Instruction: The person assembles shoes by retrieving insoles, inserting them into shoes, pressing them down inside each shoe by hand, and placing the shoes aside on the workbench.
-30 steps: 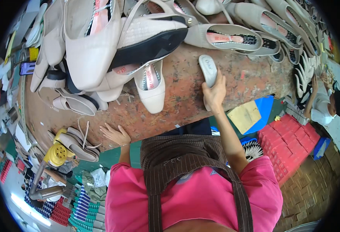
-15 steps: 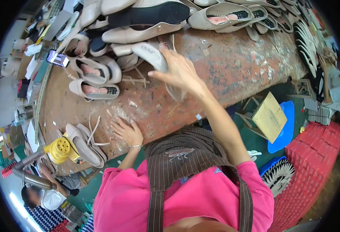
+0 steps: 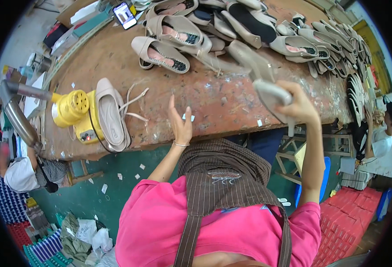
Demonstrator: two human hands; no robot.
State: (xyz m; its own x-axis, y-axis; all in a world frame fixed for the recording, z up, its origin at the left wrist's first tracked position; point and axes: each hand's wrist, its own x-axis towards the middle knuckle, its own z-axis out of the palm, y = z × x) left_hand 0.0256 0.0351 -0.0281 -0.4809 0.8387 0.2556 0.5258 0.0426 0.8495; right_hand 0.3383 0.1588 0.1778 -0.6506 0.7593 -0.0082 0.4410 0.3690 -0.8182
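My right hand (image 3: 300, 105) is raised over the table's near right part, its fingers closed around a pale grey insole (image 3: 268, 97), smeared by motion. Just beyond it is a blurred beige shoe (image 3: 253, 61), near the heap; I cannot tell whether the insole touches it. My left hand (image 3: 181, 126) hovers at the table's front edge with fingers stretched and thumb apart, holding nothing. To its left, a beige strapped shoe (image 3: 111, 111) lies with its insole in view, its loose straps on the worn brown tabletop (image 3: 160, 84).
A yellow blower-like machine (image 3: 73, 107) with a metal pipe (image 3: 20, 109) stands at the table's left. Beige shoes (image 3: 245, 22) are heaped along the far side, beside a lit phone (image 3: 124, 16). A wooden stool (image 3: 289, 162) and red crates (image 3: 349, 218) stand right. Co-workers are at both sides.
My right hand has come back from the far part of the table, toward the right, with the insole. My left hand has lifted off the tabletop. The view has turned.
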